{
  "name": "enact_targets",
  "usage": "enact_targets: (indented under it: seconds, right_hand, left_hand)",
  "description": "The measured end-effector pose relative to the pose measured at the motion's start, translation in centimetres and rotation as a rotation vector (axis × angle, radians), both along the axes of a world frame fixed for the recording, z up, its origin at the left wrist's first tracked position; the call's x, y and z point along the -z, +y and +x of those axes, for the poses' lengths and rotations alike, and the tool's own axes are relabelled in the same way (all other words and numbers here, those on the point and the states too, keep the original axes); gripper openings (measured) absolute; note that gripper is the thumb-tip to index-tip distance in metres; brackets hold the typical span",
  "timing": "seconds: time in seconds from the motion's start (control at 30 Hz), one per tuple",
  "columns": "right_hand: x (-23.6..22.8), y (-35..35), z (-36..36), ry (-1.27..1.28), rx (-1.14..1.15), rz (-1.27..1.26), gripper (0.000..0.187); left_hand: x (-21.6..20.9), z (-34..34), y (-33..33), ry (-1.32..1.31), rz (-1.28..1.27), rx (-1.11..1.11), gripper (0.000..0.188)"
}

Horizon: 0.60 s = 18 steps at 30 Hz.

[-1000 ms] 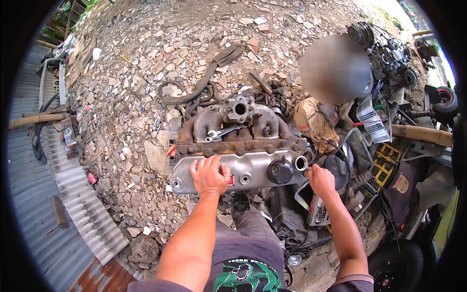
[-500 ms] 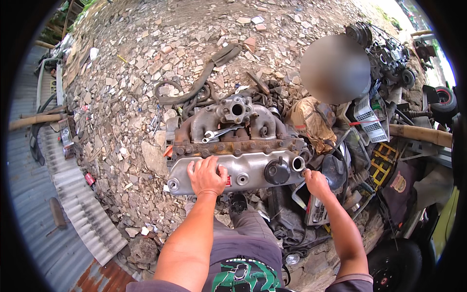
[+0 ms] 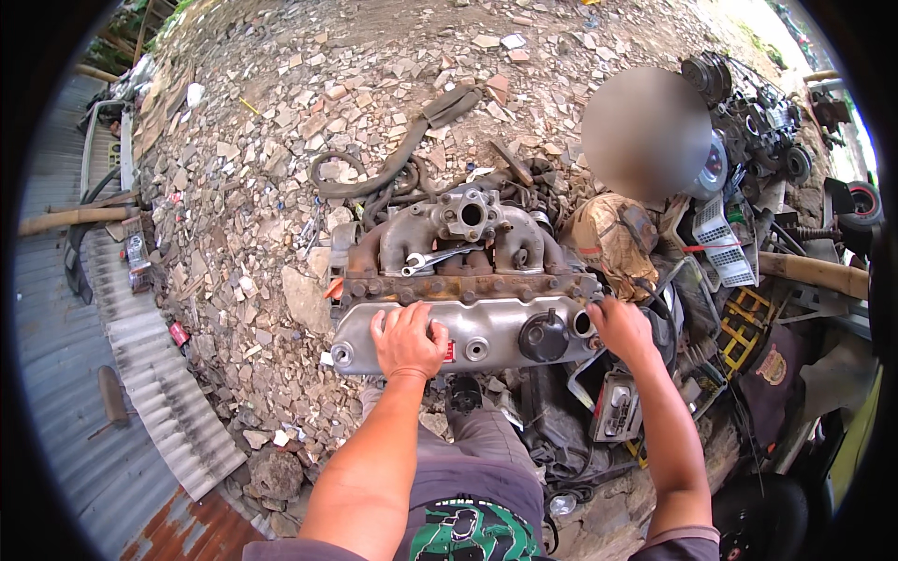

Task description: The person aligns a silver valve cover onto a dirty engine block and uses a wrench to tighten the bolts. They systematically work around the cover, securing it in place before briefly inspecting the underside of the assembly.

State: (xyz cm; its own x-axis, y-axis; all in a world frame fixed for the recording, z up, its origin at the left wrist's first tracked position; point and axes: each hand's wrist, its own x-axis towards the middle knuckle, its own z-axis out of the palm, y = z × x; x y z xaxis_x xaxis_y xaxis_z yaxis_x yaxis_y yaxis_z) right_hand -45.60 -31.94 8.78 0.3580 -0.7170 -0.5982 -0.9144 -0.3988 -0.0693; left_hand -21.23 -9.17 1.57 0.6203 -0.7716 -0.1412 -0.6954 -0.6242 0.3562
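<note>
A silver valve cover point(image 3: 500, 323) lies along the near side of a rusty cylinder head point(image 3: 449, 285). On its left half rests my left hand point(image 3: 410, 341), fingers apart and bent toward the far edge. My right hand point(image 3: 622, 327) is closed at the cover's right end, beside the round opening point(image 3: 583, 323); its fingertips are partly hidden. Between the hands sits a black oil filler cap point(image 3: 543, 337). Behind the head, a manifold point(image 3: 407, 234) carries a loose wrench point(image 3: 432, 258).
Broken stone and tile litter the ground point(image 3: 253, 206). Beyond the engine lies a dark hose point(image 3: 407, 150). At right are a brown sack point(image 3: 608, 238), a white basket point(image 3: 725, 245) and a bamboo pole point(image 3: 809, 274). Corrugated sheets point(image 3: 150, 351) border the left.
My right hand has moved from the near side of the cover's right end toward its far corner. My left hand stays on the cover. The whole view has shifted slightly.
</note>
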Motion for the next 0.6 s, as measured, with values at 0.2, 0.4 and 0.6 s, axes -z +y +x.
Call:
enact_targets:
  seconds: [0.2,0.4,0.6]
  right_hand:
    - [6.4,-1.0,9.7,-0.257,0.006,0.075,0.037]
    - [13.0,-0.9,11.9,-0.213,-0.019,-0.046,0.034]
    - [8.3,-0.1,12.3,-0.304,0.046,-0.088,0.027]
  left_hand:
    - [-0.5,0.2,-0.1,0.013,0.017,0.005,0.034]
    - [-0.2,0.3,0.0,0.042,-0.001,0.000,0.034]
    - [-0.4,0.3,0.2,0.080,0.007,-0.013,0.035]
